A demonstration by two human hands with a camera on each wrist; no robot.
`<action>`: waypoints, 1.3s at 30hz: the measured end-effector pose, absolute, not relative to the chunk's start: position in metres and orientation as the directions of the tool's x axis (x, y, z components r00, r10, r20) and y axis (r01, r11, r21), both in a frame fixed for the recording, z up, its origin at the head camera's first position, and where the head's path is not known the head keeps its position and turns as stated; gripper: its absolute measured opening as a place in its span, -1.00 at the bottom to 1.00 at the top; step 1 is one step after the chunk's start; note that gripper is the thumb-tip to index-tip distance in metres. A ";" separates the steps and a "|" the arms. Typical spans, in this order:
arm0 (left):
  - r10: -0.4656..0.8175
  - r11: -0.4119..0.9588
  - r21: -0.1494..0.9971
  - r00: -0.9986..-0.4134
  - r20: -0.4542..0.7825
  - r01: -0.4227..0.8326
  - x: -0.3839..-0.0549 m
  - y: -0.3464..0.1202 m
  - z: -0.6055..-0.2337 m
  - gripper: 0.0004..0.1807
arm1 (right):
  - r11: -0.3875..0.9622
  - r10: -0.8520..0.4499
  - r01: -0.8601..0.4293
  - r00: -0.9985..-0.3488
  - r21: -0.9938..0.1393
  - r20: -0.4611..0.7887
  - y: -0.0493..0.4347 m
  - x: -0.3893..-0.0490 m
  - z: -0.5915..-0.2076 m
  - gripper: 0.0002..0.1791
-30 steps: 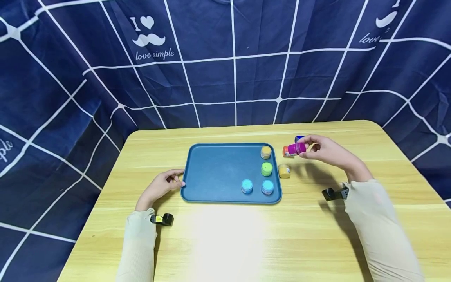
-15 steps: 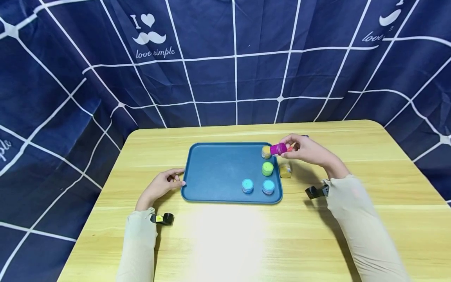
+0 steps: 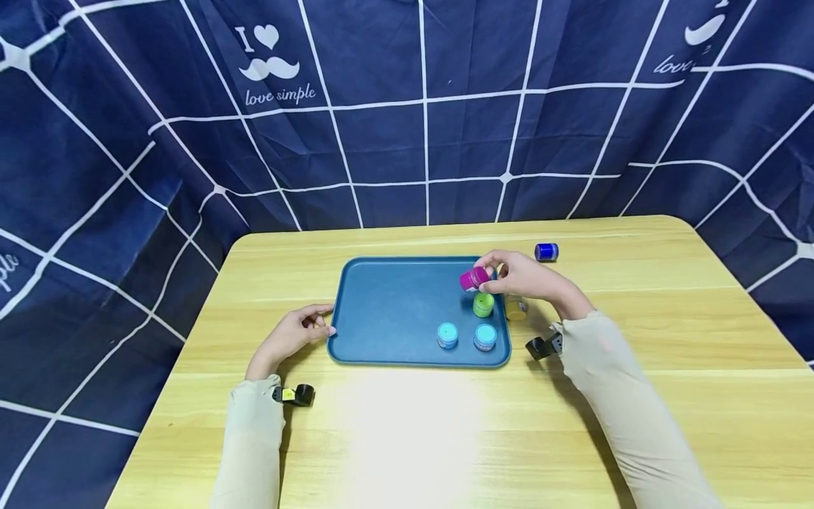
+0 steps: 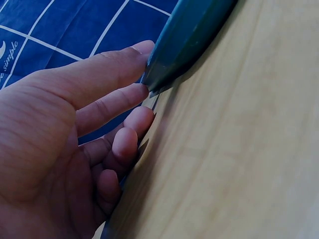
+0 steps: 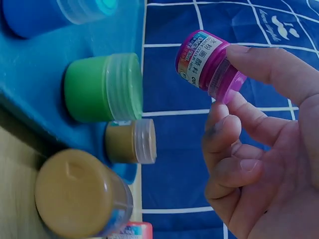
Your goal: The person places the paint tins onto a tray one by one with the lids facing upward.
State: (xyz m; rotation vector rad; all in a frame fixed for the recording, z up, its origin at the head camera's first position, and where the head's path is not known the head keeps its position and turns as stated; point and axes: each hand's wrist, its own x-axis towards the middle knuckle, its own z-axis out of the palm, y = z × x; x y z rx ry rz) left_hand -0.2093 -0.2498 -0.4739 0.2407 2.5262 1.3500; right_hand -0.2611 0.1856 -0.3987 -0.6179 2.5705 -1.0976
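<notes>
My right hand (image 3: 524, 277) pinches a purple paint jar (image 3: 472, 279) between thumb and fingers, tilted above the right end of the blue tray (image 3: 388, 304). In the right wrist view the jar's printed label (image 5: 199, 57) faces the camera. My left hand (image 3: 289, 338) grips the tray's left rim, thumb on top and a finger beneath. On the tray stand a green jar (image 3: 483, 305) and two light-blue jars (image 3: 448, 335). An ochre jar (image 5: 122, 142) also stands there, seen in the right wrist view but hidden behind my right hand in the head view.
Just outside the tray's right rim lies another ochre jar (image 3: 516, 308). A dark blue jar (image 3: 546, 252) lies on its side near the back of the wooden table (image 3: 604, 297). Part of a red jar (image 5: 139, 230) shows in the right wrist view. A dark blue curtain (image 3: 381, 141) hangs behind.
My right hand has carried the purple jar leftward, from above the table right of the tray to above the tray's right end. The dark blue jar has come into full view. My left hand stays put.
</notes>
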 end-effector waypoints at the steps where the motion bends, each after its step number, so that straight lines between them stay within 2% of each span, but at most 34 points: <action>1: 0.268 0.553 0.833 -0.951 -0.153 0.021 -0.209 -0.250 -0.474 -0.39 | 0.626 -0.485 -0.276 -0.870 -0.729 -0.088 0.184 -0.262 -0.399 -0.59; 14: 0.249 0.559 0.829 -0.954 -0.166 0.002 -0.211 -0.251 -0.477 -0.40 | 0.650 -0.507 -0.231 -0.842 -0.724 -0.187 0.158 -0.265 -0.406 -0.60; 26: 0.253 0.555 0.832 -0.953 -0.168 0.001 -0.209 -0.250 -0.474 -0.39 | 0.713 -0.506 -0.214 -0.816 -0.667 -0.279 0.145 -0.271 -0.412 -0.59; 35: 0.260 0.550 0.835 -0.950 -0.172 -0.001 -0.209 -0.249 -0.472 -0.39 | 0.735 -0.533 -0.291 -0.806 -0.613 -0.257 0.136 -0.273 -0.412 -0.59; 39: 0.276 0.552 0.833 -0.948 -0.162 0.018 -0.200 -0.241 -0.450 -0.42 | 0.735 -0.549 -0.312 -0.794 -0.603 -0.259 0.134 -0.274 -0.412 -0.59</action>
